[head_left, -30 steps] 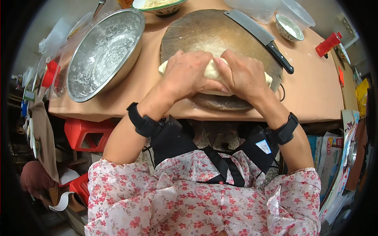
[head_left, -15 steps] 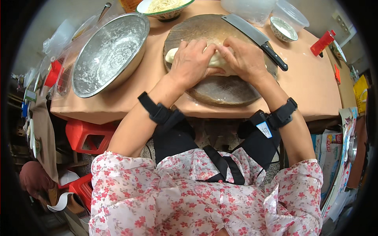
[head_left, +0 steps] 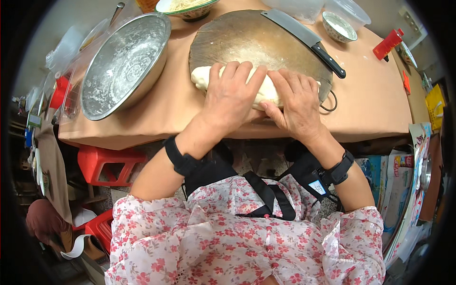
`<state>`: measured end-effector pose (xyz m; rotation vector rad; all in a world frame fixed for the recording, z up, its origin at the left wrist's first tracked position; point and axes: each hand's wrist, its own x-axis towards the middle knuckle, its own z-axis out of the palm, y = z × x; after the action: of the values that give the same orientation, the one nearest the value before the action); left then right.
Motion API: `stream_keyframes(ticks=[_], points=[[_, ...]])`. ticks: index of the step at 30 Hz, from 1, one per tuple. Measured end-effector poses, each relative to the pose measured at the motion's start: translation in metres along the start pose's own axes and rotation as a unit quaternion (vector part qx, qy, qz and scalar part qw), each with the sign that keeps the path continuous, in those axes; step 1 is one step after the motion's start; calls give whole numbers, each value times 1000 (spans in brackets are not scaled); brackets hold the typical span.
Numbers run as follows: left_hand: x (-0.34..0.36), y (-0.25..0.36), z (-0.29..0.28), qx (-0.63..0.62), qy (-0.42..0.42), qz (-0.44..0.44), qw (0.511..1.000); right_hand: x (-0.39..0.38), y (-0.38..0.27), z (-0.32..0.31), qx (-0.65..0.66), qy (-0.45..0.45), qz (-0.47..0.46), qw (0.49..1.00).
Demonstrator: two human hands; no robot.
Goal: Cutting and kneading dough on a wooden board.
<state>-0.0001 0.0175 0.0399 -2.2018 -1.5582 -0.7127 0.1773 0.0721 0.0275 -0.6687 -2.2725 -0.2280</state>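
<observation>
A thick roll of pale dough (head_left: pixel 268 91) lies crosswise along the near edge of a round wooden chopping board (head_left: pixel 232 40). My left hand (head_left: pixel 232 94) curls over the roll's left and middle part, and one lumpy end sticks out beyond it. On the right part, my right hand (head_left: pixel 298 100) is wrapped over the dough, its thumb pressed against the near side. Both sets of fingers reach over the far side of the roll. A cleaver (head_left: pixel 293 29) with a black handle rests along the board's right rim, untouched.
To the left stands a large, flour-dusted metal basin (head_left: pixel 126 66). Behind the board are a bowl of pale shreds (head_left: pixel 187 7) and clear plastic containers (head_left: pixel 349 12). A small bowl of white powder (head_left: pixel 339 27) and a red bottle (head_left: pixel 388 45) stand right. A red stool (head_left: pixel 107 164) is below.
My hands have drawn the dough roll toward me, from the board's middle to its near edge. The board's floury middle now shows behind it.
</observation>
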Motion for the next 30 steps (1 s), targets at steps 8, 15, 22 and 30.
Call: stream_keyframes(ticks=[8,15,22,30], points=[[31,-29,12,-63,-60,-17,996,31,30,24,33,-32,41,998],[60,-56,31,-115,-104,-44,987,63,55,39,9,-94,104,990],[37,-34,36,-17,33,-31,999,40,48,40,-11,1,32,999],[-11,-8,1,-60,76,36,995,22,26,-13,134,10,25,991]])
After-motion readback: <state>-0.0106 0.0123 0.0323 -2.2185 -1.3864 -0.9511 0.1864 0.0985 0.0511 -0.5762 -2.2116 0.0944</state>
